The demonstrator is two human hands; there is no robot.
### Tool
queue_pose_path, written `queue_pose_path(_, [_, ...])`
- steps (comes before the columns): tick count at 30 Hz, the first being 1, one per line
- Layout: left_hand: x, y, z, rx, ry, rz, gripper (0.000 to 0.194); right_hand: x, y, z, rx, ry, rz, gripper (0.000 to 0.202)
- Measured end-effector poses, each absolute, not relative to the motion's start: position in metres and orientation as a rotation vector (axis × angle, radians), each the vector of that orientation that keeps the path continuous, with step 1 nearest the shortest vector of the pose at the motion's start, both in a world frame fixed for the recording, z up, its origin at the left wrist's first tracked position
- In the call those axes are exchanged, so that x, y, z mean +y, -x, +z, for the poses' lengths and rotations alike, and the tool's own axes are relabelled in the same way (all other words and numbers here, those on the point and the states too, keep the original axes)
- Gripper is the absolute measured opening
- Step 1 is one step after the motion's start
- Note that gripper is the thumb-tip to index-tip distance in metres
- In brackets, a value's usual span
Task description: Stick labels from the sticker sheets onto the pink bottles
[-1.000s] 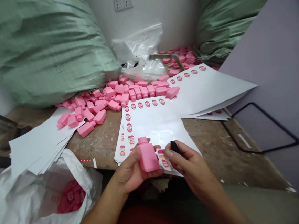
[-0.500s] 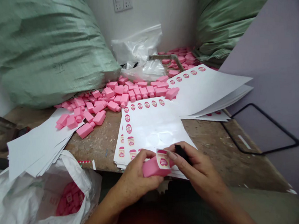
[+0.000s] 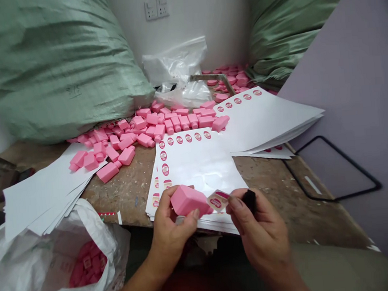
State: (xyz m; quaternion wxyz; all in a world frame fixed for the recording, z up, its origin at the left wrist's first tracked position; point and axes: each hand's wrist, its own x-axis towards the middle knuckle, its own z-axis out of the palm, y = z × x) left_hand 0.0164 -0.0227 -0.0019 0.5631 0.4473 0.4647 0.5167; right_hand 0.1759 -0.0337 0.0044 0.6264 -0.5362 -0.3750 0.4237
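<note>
The pink bottle (image 3: 187,200) is held in the left hand (image 3: 171,233), pointed toward four o'clock; at its three o'clock, the sticker (image 3: 217,201) is pinched by the nearer right hand (image 3: 263,228).

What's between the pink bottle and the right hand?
In the head view, a printed label, pinched by the right hand, lies between it and the pink bottle.

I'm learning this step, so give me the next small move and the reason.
Probably bring the sticker over a broad face of the pink bottle: the left hand holds the bottle, its visible faces are unlabelled, and the right hand pinches the sticker close to the bottle's neck end.
</note>
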Motion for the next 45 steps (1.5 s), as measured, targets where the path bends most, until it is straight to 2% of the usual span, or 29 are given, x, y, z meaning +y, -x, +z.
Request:
queue_pose_path(2, [-0.022,-0.011,-0.002,1.232,-1.192,1.285,0.040,-0.028,-0.183,0.011,-0.678,1.214,0.903,0.024])
queue_pose_path(5, [-0.018,-0.006,0.000,1.226,-1.077,1.284,0.044,-0.022,-0.194,0.021,-0.470,1.179,0.884,0.031])
queue_pose_path(9, [-0.015,-0.010,0.006,0.976,-0.697,1.156,0.050,-0.025,-0.190,0.023,-0.710,1.192,1.159,0.028])
queue_pose_path(15, [-0.015,-0.014,0.011,0.858,-0.562,0.978,0.062,-0.024,-0.170,0.017,-0.971,1.259,1.365,0.031])
queue_pose_path(17, [-0.015,-0.014,0.009,0.821,-0.521,0.968,0.058,-0.023,-0.167,0.019,-0.997,1.262,1.412,0.030])
queue_pose_path(20, [-0.015,-0.016,0.006,0.799,-0.524,1.036,0.045,-0.023,-0.162,0.024,-1.051,1.298,1.375,0.027])
queue_pose_path(26, [-0.016,-0.021,0.007,0.813,-0.533,1.050,0.055,-0.024,-0.154,0.028,-1.206,1.390,1.276,0.024])
queue_pose_path(32, [-0.017,-0.021,0.007,0.795,-0.534,1.057,0.055,-0.021,-0.151,0.026,-1.305,1.435,1.171,0.026])
queue_pose_path(45, [-0.016,-0.019,0.003,0.808,-0.581,1.043,0.052,-0.018,-0.151,0.019,-1.299,1.431,1.192,0.025])
